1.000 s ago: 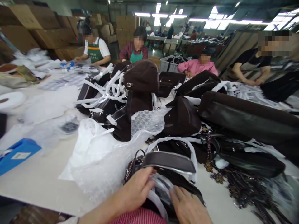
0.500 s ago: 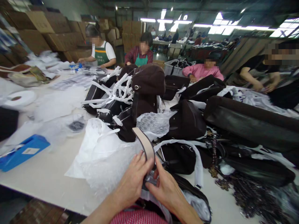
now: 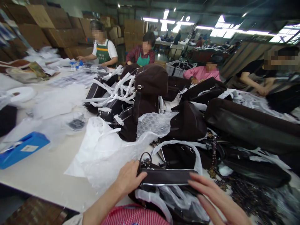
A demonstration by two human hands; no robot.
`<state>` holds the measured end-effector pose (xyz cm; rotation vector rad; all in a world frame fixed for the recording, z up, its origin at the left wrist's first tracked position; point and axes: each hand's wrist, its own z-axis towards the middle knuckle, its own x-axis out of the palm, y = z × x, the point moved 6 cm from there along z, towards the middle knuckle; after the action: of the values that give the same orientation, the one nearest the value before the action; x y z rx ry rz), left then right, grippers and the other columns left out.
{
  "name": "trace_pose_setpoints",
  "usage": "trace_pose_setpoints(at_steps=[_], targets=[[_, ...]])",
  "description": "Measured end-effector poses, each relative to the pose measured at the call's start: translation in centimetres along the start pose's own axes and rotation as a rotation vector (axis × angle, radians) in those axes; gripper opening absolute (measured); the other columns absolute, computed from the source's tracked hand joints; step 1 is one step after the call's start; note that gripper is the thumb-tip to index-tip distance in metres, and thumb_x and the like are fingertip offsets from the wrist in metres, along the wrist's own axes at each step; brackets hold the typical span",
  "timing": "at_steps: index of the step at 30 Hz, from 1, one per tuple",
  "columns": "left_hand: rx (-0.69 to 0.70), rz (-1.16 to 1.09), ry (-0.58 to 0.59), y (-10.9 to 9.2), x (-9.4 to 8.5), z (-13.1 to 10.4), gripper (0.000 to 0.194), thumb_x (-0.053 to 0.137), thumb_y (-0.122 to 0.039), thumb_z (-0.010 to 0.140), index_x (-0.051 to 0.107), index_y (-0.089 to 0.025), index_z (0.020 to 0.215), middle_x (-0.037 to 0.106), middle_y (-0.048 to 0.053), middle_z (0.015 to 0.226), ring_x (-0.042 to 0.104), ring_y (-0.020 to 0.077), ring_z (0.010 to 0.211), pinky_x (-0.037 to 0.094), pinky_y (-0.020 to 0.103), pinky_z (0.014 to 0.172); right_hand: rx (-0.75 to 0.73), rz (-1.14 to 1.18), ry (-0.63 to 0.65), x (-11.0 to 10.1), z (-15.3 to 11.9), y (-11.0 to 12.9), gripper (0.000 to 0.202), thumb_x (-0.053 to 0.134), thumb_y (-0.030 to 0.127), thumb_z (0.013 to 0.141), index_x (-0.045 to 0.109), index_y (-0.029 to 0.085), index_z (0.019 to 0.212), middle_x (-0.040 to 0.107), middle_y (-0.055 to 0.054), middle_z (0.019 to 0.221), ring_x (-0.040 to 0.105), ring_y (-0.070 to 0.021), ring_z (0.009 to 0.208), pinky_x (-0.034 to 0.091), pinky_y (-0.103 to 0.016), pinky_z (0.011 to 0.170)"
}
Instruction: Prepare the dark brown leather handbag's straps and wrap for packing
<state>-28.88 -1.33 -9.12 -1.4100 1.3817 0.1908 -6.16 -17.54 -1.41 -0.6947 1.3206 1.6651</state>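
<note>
My left hand (image 3: 128,179) grips the left end of a dark brown bag strap (image 3: 167,177) that lies flat and level across a dark bag wrapped in clear plastic (image 3: 173,201) at the table's near edge. My right hand (image 3: 217,201) hovers at the strap's right end with its fingers spread and blurred, the fingertips at or just touching the strap. A metal ring with a clasp (image 3: 145,161) sticks up at the strap's left end.
Sheets of bubble wrap (image 3: 110,156) lie left of my hands. A heap of dark brown bags (image 3: 150,90) with white paper strips fills the table's middle and right. A blue box (image 3: 22,148) sits near the left edge. Several people work at the far side.
The strap stood upright between both hands half a second ago; it now lies level. My right hand has slid off to the strap's right end and spread its fingers.
</note>
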Motion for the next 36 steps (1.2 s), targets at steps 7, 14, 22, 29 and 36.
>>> trace_pose_setpoints(at_steps=[7,14,22,29,36], targets=[[0.022,-0.123,-0.034,0.9,0.9,-0.6,0.032,0.03,-0.024,0.094,0.058,-0.014,0.107,0.062,0.013,0.102,0.063,0.0267,0.098,0.047,0.043,0.095,0.116,-0.279,0.66,5.6,3.8,-2.3,0.014,0.064,0.013,0.084,0.072,0.019,0.094,0.075,-0.008,0.084,0.073,-0.0299,0.081,0.059,-0.043,0.075],[0.025,-0.71,-0.08,0.5,2.0,-1.7,0.026,0.041,-0.038,0.093,0.056,-0.018,0.101,0.06,0.003,0.085,0.054,0.0174,0.069,0.047,0.029,0.063,-0.077,-0.153,0.327,4.4,3.6,1.3,0.02,0.051,0.017,0.095,0.06,0.021,0.113,0.059,-0.015,0.133,0.062,-0.0306,0.116,0.055,-0.05,0.095],[-0.074,-1.114,0.146,-2.2,3.6,-2.3,0.039,0.057,-0.05,0.084,0.05,-0.02,0.107,0.041,-0.008,0.065,0.034,0.0087,0.049,0.025,0.019,0.042,-0.079,-0.283,0.033,6.2,1.3,0.9,0.02,0.047,0.01,0.093,0.061,0.017,0.105,0.066,-0.016,0.11,0.068,-0.0304,0.095,0.061,-0.044,0.078],[0.239,-0.647,0.046,-6.0,0.0,-3.9,0.015,0.054,-0.032,0.088,0.06,-0.019,0.093,0.063,0.002,0.091,0.055,0.0194,0.086,0.042,0.029,0.078,0.027,0.148,0.227,6.2,2.6,4.4,0.034,0.044,0.018,0.094,0.056,0.023,0.125,0.069,-0.009,0.101,0.068,-0.0252,0.088,0.056,-0.039,0.077],[0.246,-0.582,0.222,-6.4,-1.0,-5.9,0.053,0.054,-0.013,0.07,0.062,-0.023,0.122,0.058,-0.002,0.081,0.049,0.0148,0.07,0.038,0.024,0.064,0.606,1.338,0.272,10.1,2.4,5.6,0.052,0.054,0.032,0.087,0.045,0.025,0.138,0.067,-0.006,0.125,0.064,-0.0228,0.111,0.046,-0.039,0.101]])
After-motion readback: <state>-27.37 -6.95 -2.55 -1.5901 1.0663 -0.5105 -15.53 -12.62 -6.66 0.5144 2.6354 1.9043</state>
